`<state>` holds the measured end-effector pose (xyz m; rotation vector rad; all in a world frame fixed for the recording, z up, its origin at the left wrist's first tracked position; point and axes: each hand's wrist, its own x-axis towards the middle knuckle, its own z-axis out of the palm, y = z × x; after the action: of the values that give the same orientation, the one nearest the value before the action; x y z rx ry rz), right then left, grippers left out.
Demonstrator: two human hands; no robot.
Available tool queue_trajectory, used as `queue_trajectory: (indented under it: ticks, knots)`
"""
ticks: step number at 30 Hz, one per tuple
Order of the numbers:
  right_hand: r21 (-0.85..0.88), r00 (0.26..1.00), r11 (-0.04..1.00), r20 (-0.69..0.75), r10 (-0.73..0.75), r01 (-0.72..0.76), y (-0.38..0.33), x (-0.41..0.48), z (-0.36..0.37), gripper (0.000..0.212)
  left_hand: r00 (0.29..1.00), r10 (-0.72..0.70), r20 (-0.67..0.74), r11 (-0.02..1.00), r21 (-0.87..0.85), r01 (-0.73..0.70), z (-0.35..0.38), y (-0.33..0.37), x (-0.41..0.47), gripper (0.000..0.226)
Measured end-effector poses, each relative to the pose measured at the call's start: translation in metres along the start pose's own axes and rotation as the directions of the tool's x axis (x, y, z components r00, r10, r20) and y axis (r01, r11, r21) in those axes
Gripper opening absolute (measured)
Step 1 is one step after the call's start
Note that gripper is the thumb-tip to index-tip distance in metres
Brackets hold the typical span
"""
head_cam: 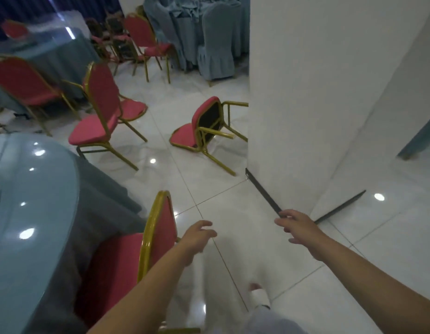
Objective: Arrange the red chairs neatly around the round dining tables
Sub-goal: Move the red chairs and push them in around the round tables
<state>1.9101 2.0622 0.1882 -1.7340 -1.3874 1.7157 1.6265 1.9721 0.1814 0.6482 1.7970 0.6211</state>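
Red toppled chair [204,126] mid-frame: grip its frame with empty, loose-fingered left hand [197,239] and right hand [298,227], right it, tuck to table [28,201].

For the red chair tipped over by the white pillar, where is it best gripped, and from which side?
Probably grip the gold-framed backrest of the tipped chair, which lies flat on the floor. Come from the open side opposite the pillar, since its legs jut toward the pillar and the camera.
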Motion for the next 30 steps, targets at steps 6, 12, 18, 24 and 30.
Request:
queue_trajectory:
  ticks: [6, 12, 18, 24, 30]
  knots:
    - [-0.158, 0.989, 0.987, 0.144, 0.041, -0.018, -0.081, 0.134, 0.018, 0.03, 0.989, -0.079, -0.125, 0.992, -0.109, 0.065, -0.039, 0.062, 0.073, 0.033]
    - [-0.318, 0.954, 0.947, 0.295, 0.052, 0.047, -0.15, 0.248, 0.076, 0.038, 0.972, -0.118, -0.202, 0.978, -0.191, 0.079, -0.082, 0.099, 0.169, 0.034]
    - [-0.447, 0.948, 0.89, 0.313, 0.062, 0.09, -0.238, 0.358, 0.126, 0.036, 0.98, -0.107, -0.166, 0.979, -0.19, 0.075, -0.153, 0.149, 0.304, 0.042]
    - [-0.581, 0.962, 0.81, 0.254, 0.095, 0.074, -0.34, 0.444, 0.159, 0.053, 0.994, -0.037, -0.102, 0.999, 0.002, 0.038, -0.237, 0.216, 0.413, 0.053]
    - [-0.6, 0.967, 0.798, 0.227, 0.117, 0.044, -0.401, 0.522, 0.2, 0.052, 0.995, -0.081, -0.058, 0.992, 0.091, 0.086, -0.297, 0.259, 0.488, 0.053]
